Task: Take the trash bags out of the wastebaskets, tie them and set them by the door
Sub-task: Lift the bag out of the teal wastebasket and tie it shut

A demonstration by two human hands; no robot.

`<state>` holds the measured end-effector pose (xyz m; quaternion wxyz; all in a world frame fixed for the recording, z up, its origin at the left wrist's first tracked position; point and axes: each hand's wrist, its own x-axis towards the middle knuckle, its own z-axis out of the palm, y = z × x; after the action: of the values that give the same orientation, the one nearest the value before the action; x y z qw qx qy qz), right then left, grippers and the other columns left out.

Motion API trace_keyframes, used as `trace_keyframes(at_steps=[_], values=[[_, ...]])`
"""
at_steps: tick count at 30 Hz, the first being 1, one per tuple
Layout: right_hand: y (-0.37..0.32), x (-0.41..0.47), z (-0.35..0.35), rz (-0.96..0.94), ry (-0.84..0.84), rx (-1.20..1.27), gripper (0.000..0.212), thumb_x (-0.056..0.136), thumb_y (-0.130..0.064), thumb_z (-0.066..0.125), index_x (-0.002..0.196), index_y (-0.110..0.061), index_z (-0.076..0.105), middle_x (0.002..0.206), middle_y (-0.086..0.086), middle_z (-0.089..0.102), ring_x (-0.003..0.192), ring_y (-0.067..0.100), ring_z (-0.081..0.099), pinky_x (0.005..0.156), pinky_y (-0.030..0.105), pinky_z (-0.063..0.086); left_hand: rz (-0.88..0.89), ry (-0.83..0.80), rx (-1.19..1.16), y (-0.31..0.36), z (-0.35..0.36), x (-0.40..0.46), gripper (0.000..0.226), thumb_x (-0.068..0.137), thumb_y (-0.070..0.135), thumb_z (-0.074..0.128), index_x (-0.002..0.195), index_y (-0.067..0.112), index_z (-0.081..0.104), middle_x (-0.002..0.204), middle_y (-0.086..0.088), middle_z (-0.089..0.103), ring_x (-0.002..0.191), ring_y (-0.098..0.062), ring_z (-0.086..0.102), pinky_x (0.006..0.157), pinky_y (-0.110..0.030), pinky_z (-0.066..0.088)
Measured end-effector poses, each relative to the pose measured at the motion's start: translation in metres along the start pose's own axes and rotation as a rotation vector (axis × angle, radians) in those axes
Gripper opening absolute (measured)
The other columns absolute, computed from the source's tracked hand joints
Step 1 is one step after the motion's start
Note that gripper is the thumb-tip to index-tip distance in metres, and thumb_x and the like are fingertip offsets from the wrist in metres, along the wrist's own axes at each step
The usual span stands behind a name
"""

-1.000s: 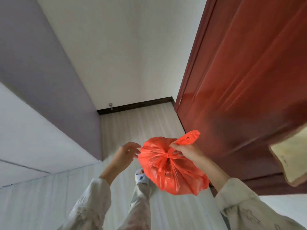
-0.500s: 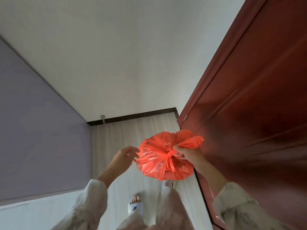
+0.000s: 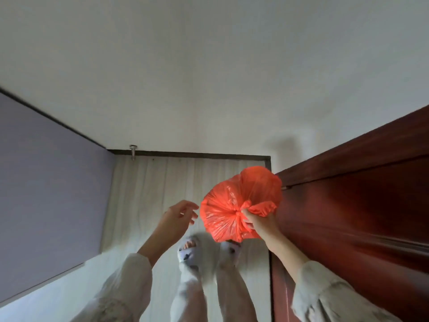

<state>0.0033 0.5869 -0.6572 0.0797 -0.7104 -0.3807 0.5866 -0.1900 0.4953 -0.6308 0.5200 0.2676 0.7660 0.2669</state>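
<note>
At the centre right of the frame, the orange trash bag (image 3: 236, 205) hangs above the pale floor (image 3: 162, 182), just beside the red-brown door (image 3: 348, 217); its thin gathered neck could slip or tear if it swings into the door. The right hand (image 3: 257, 220) is clenched on that neck at the knot. The left hand (image 3: 178, 213), just left of the bag, is loosely spread and holds nothing.

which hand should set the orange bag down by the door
Right. The right hand already pinches the orange bag at its gathered neck, beside the red door. The left hand is open, off the bag and farther from the door.
</note>
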Motion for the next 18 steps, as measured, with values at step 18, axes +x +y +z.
trace_keyframes(at_steps=[18], values=[[0.074,0.337,0.049,0.257,0.165,0.375,0.04,0.09,-0.017,0.055,0.126,0.0,0.049,0.106,0.016,0.062,0.054,0.007,0.066,0.05,0.017,0.054,-0.028,-0.143,0.2,-0.115,0.089,0.256,0.023,0.091,0.008,0.039,0.09,0.021,0.057,0.078,0.004,0.062,0.077,-0.017,0.062,0.064,-0.017,0.043]])
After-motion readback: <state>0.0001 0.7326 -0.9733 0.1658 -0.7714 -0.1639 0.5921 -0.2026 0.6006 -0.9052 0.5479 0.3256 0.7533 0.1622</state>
